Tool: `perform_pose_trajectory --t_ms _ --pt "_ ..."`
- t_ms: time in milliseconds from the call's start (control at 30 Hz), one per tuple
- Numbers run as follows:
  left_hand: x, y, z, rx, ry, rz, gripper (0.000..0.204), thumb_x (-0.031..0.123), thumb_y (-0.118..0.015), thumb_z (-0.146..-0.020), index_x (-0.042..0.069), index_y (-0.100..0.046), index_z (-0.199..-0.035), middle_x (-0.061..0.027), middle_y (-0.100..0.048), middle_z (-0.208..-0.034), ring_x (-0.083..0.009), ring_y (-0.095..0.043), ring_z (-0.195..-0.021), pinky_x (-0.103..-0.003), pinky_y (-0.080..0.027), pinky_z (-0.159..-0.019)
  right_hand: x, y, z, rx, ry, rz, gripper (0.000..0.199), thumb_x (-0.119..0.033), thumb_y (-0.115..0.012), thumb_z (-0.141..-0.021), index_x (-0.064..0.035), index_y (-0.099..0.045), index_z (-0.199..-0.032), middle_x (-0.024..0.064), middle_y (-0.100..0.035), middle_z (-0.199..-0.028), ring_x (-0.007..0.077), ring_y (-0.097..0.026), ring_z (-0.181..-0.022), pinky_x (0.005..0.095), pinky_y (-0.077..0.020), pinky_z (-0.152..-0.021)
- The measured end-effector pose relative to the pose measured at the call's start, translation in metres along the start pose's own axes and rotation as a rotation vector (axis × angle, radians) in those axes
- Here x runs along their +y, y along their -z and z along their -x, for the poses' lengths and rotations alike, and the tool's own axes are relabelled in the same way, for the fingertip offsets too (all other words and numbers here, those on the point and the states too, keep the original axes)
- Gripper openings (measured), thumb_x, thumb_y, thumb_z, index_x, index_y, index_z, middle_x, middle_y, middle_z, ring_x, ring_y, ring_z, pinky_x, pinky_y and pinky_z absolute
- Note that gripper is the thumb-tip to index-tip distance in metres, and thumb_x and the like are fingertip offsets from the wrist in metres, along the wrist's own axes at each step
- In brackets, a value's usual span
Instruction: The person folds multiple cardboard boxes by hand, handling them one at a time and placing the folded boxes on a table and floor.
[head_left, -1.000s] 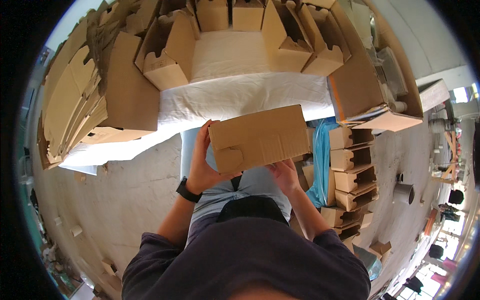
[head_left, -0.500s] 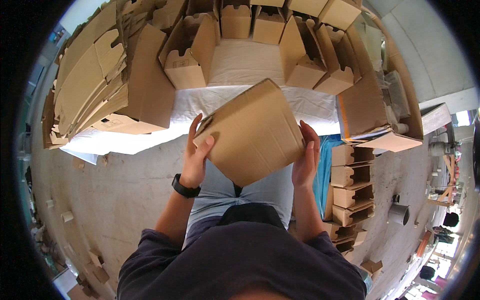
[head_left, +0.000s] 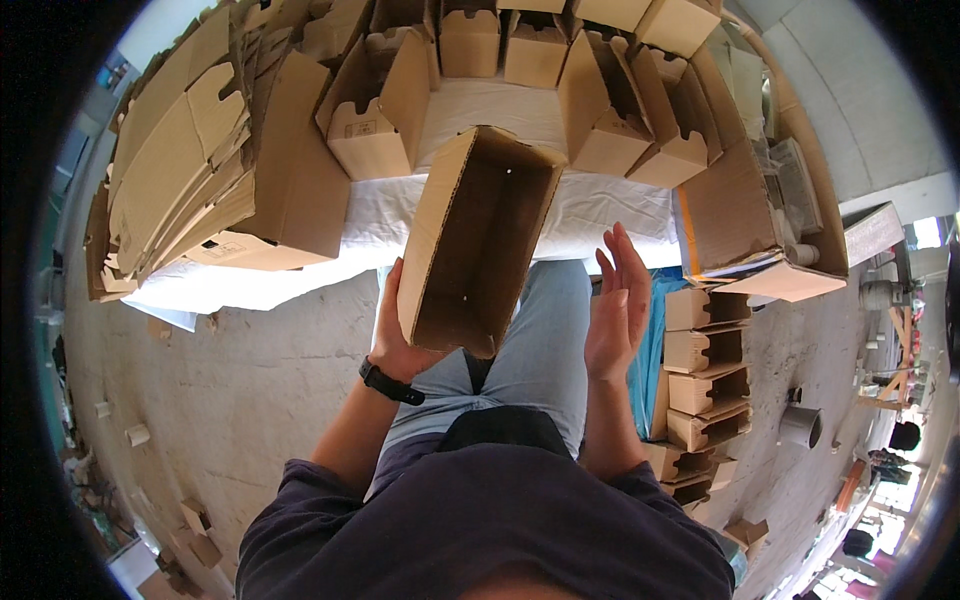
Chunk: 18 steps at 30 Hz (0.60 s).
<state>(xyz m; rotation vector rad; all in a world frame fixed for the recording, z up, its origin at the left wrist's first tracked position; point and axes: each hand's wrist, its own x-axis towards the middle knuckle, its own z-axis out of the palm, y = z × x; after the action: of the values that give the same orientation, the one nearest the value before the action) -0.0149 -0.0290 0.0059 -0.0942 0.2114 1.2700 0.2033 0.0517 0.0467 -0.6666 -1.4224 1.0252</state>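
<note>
A brown cardboard box, long and narrow, is tilted above my lap with its hollow inside facing me. Two tiny bright spots show on its dark inner wall. My left hand grips it at the lower left corner; the fingers are partly hidden behind it. My right hand is off the box to its right, fingers stretched upward and nothing in them. Behind the box lies a white cloth over the work surface.
Folded cardboard sheets stand at the left. Open boxes line the far side. A large carton with odds and ends sits at the right. Beside my right leg rise stacked boxes and a blue sheet. A grey cylinder is on the floor.
The box has turned from its closed side to its hollow inside and shifted left. My right hand has let go of it, while my left hand has moved to its lower corner.
</note>
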Motion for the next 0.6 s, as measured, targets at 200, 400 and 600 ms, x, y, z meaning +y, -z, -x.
perform_pose_trajectory --t_ms 200,400,600 --pt "-0.002 -0.003 0.001 -0.048 0.004 0.122 0.068 0.062 -0.031 -0.089 0.015 -0.034 -0.139 -0.0134 -0.042 -0.136 -0.0318 -0.045 -0.12 -0.048 -0.045 -0.09 0.002 0.004 0.003 -0.003 -0.037 0.0 0.054 -0.039 -0.043 -0.094 -0.0024 -0.039 -0.134 0.0198 -0.036 -0.14 0.028 -0.037 -0.129 0.0402 -0.0314 -0.105" --pt "-0.001 0.007 -0.001 0.012 -0.076 -0.03 0.065 0.058 -0.033 -0.091 0.013 -0.035 -0.138 -0.013 -0.042 -0.136 -0.0297 -0.048 -0.118 -0.045 -0.044 -0.092 0.003 0.004 0.004 -0.017 -0.075 -0.057 0.055 -0.039 -0.044 -0.093 -0.0022 -0.038 -0.134 0.0191 -0.036 -0.14 0.0276 -0.037 -0.129 0.0397 -0.0314 -0.104" --pt "0.004 -0.003 0.012 0.282 -0.63 -0.774 0.066 0.049 -0.046 -0.091 0.004 -0.032 -0.137 -0.0089 -0.043 -0.134 -0.0212 -0.041 -0.123 -0.035 -0.034 -0.102 0.012 0.012 0.008 0.098 -0.201 -0.104 0.052 -0.038 -0.043 -0.094 -0.0025 -0.039 -0.133 0.0164 -0.037 -0.139 0.0259 -0.036 -0.128 0.0417 -0.0282 -0.106"
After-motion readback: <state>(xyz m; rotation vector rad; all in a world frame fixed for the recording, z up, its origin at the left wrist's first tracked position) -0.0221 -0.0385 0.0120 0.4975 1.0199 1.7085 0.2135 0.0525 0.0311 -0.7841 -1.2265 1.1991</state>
